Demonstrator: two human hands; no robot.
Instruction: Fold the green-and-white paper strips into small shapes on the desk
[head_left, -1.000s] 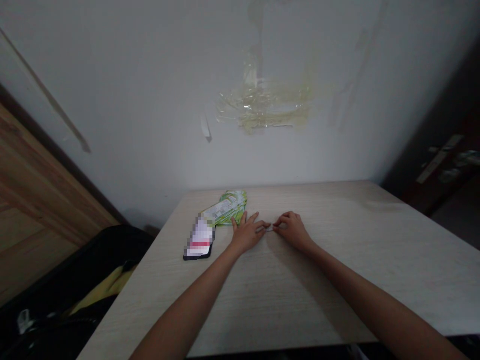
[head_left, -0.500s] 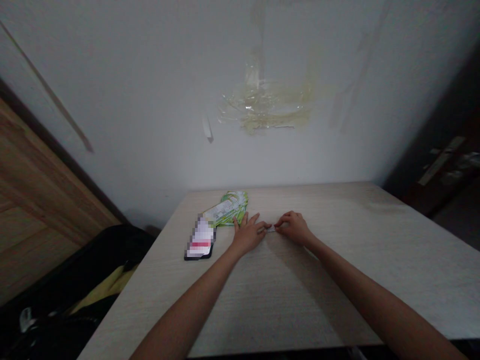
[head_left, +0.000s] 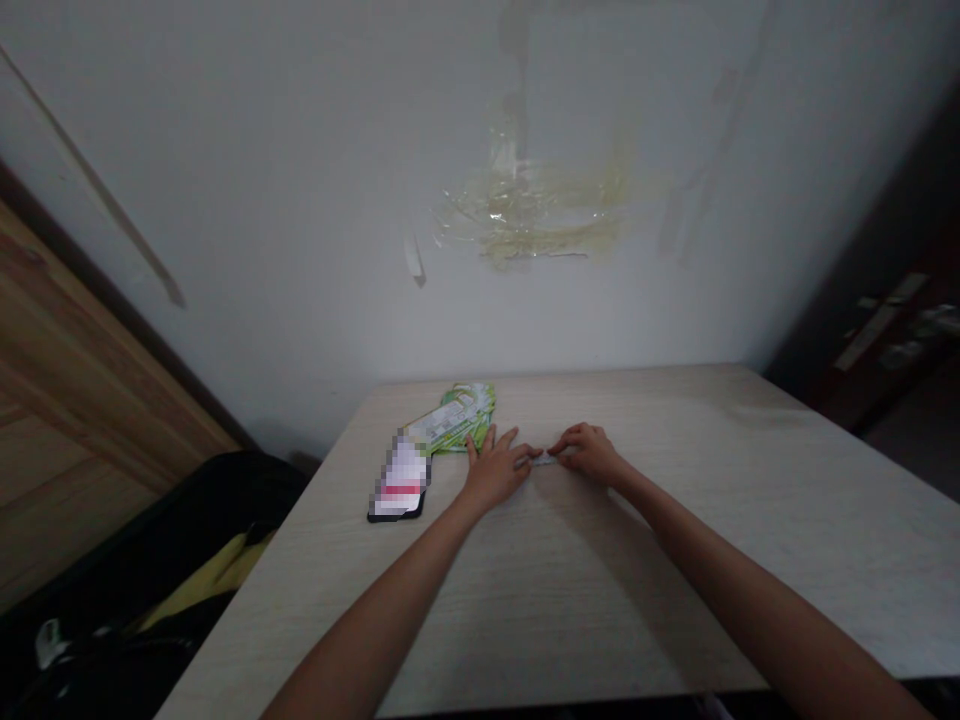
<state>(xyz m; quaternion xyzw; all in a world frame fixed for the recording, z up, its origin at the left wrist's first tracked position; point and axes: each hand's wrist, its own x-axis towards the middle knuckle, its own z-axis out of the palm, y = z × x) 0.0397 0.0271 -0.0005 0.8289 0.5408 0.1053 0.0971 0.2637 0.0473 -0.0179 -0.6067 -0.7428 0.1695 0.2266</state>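
A small pale strip, perhaps folded paper, lies low over the table between my two hands; much of it is hidden by fingers. My left hand has its thumb and index finger at the strip's left end, while the other fingers spread out over the tabletop. At the right end, the thumb and bent fingers of my right hand pinch it. Just beyond my left fingers is a fanned pile of green and white printed packets or leaflets. A phone with a blurred screen lies left of that hand, touching the pile.
The light wooden table meets a pale wall with peeling clear tape. Left of the table stands a dark container or bag with something yellow inside. A dark door is at the far right.
The fingertips have shifted slightly on the pale strip, which now looks flatter between them. The phone and the green pile stay where they were.
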